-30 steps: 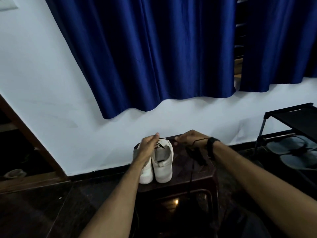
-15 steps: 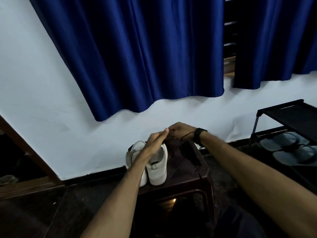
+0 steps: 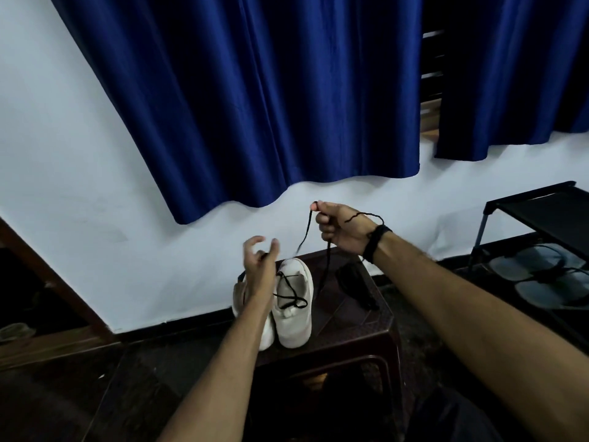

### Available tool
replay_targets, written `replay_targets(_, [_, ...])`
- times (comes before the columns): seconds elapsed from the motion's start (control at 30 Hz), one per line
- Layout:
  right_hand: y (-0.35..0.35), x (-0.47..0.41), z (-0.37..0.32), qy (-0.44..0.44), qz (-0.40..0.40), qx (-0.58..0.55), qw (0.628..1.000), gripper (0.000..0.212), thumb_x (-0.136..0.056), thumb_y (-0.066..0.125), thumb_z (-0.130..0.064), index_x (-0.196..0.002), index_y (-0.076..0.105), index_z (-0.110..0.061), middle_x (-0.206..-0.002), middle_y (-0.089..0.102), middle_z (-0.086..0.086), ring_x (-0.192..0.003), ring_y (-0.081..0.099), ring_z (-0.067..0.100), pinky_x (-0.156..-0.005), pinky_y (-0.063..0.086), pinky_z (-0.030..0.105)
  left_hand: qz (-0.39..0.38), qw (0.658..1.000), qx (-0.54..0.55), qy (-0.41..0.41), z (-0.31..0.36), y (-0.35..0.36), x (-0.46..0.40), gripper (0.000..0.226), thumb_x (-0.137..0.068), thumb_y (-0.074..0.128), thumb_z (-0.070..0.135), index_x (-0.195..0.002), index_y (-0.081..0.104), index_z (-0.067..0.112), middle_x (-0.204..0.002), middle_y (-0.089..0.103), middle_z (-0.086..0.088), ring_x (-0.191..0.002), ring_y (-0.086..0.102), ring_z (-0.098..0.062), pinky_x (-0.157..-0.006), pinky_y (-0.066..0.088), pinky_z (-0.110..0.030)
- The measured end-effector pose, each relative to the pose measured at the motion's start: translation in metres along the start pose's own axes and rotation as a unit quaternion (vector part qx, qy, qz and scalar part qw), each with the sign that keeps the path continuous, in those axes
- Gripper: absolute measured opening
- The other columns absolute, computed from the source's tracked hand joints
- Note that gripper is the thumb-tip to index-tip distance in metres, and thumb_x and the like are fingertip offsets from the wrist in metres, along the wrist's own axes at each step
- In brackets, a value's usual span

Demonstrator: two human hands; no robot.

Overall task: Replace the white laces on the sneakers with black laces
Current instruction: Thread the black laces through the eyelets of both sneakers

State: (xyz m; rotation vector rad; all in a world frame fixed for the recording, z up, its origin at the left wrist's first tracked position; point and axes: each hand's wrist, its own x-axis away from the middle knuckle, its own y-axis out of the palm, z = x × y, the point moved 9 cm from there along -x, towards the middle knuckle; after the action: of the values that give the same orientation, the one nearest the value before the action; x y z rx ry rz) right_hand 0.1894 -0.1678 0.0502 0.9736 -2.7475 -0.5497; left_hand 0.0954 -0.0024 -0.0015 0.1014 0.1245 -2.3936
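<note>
Two white sneakers stand side by side on a dark brown stool. The right sneaker has a black lace lying loosely across its top. My left forearm partly hides the left sneaker. My right hand is raised above the stool's far edge and pinches a black lace strand, which hangs down toward the shoes. My left hand hovers over the sneakers with its fingers loosely curled and apart. It is blurred, and a dark strand shows at its palm.
A dark bundle lies on the stool right of the sneakers. A black shoe rack with grey slippers stands at the right. Blue curtains hang on the white wall. A wooden door frame is at the left.
My hands were together over the sneakers. The right hand has since lifted up and right, drawing the black lace with it, and the left hand's fingers have spread apart.
</note>
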Motion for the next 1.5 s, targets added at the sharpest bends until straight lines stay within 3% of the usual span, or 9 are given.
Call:
replay_targets(0.13, [0.022, -0.019, 0.008, -0.003, 0.014, -0.027, 1.0, 0.019, -0.102, 0.04, -0.018, -0.094, 0.056, -0.013, -0.061, 0.043, -0.005, -0.048, 0.029, 0.006, -0.047, 0.026, 0.017, -0.274, 0.959, -0.07, 0.009, 0.01, 0.065, 0.033, 0.043, -0.101, 0.049, 0.038, -0.1, 0.075, 0.004, -0.064, 0.049, 0.017, -0.059, 0.049, 0.004, -0.065, 0.037, -0.01])
replay_targets(0.2, [0.023, -0.027, 0.013, 0.0, 0.032, -0.037, 0.999, 0.019, -0.103, 0.038, -0.015, -0.096, 0.055, -0.012, -0.063, 0.043, -0.004, -0.049, 0.03, 0.006, -0.048, 0.025, 0.017, -0.314, 0.947, -0.065, 0.006, 0.008, 0.078, 0.036, 0.031, -0.101, 0.053, 0.023, -0.104, 0.071, -0.002, -0.092, 0.07, -0.009, -0.063, 0.057, 0.007, -0.071, 0.04, -0.009])
replay_targets(0.5, [0.014, -0.043, 0.022, 0.005, 0.054, -0.115, 0.992, 0.019, -0.104, 0.034, -0.012, -0.1, 0.053, -0.011, -0.062, 0.041, -0.004, -0.044, 0.031, 0.005, -0.045, 0.027, 0.016, -0.251, 0.961, -0.105, 0.042, -0.003, 0.071, 0.017, 0.023, -0.102, 0.053, 0.022, -0.096, 0.067, 0.005, -0.049, 0.056, 0.017, -0.047, 0.047, 0.008, -0.053, 0.034, -0.008])
replay_targets(0.73, [-0.047, -0.051, 0.022, -0.012, 0.169, 0.063, 0.983, 0.025, -0.103, 0.041, -0.02, -0.103, 0.062, -0.007, -0.084, 0.058, 0.007, -0.059, 0.042, 0.01, -0.055, 0.035, 0.019, -0.246, 0.966, -0.035, -0.067, -0.023, 0.055, 0.0, 0.037, -0.102, 0.05, 0.032, -0.07, 0.06, 0.016, -0.058, 0.047, 0.004, -0.045, 0.032, -0.004, -0.048, 0.025, -0.018])
replay_targets(0.87, [-0.081, -0.024, 0.038, 0.084, 0.305, 0.492, 0.811, 0.05, -0.085, 0.053, -0.063, -0.106, 0.068, -0.02, -0.116, 0.065, 0.006, -0.108, 0.057, 0.028, -0.095, 0.043, 0.037, -0.189, 0.977, 0.012, -0.102, -0.02, 0.051, -0.014, 0.034, -0.102, 0.049, 0.033, -0.074, 0.057, 0.017, -0.047, 0.037, 0.013, -0.044, 0.029, -0.003, -0.049, 0.025, -0.02])
replay_targets(1.1, [-0.021, -0.019, 0.103, -0.034, 0.002, 0.292, 0.956, 0.027, -0.077, 0.079, -0.037, -0.085, 0.077, -0.012, -0.093, 0.075, 0.008, -0.088, 0.065, 0.008, -0.099, 0.049, 0.037, -0.18, 0.975, 0.055, -0.117, -0.017, 0.066, -0.019, 0.033, -0.103, 0.047, 0.031, -0.078, 0.057, 0.012, -0.045, 0.037, 0.011, -0.042, 0.031, -0.005, -0.046, 0.028, -0.02])
replay_targets(1.27, [-0.034, -0.026, 0.093, -0.056, 0.082, 0.254, 0.962, 0.011, -0.081, 0.077, -0.023, -0.078, 0.078, -0.012, -0.08, 0.073, 0.004, -0.076, 0.061, 0.011, -0.077, 0.051, 0.031, -0.186, 0.979, 0.006, -0.083, -0.011, 0.069, -0.023, 0.027, -0.103, 0.049, 0.031, -0.088, 0.063, 0.013, -0.045, 0.046, 0.015, -0.042, 0.04, 0.0, -0.045, 0.033, -0.015])
replay_targets(1.37, [-0.062, -0.034, 0.102, 0.077, 0.135, 0.243, 0.958, 0.026, -0.083, 0.073, -0.012, -0.057, 0.071, -0.013, -0.059, 0.065, 0.003, -0.053, 0.057, 0.014, -0.053, 0.05, 0.024, -0.128, 0.989, -0.02, -0.075, -0.009, 0.056, -0.045, 0.015, -0.097, 0.06, 0.029, -0.095, 0.064, 0.015, -0.053, 0.042, 0.011, -0.047, 0.034, -0.005, -0.045, 0.028, -0.017])
replay_targets(1.5, [-0.072, -0.037, 0.122, 0.229, 0.047, 0.362, 0.902, 0.008, -0.09, 0.066, -0.016, -0.089, 0.067, -0.009, -0.061, 0.062, -0.004, -0.056, 0.051, 0.01, -0.046, 0.041, 0.019, -0.02, 0.998, -0.048, -0.034, 0.007, 0.025, -0.07, 0.01, -0.092, 0.061, 0.013, -0.086, 0.061, 0.021, -0.073, 0.054, 0.004, -0.062, 0.046, -0.011, -0.056, 0.037, -0.02])
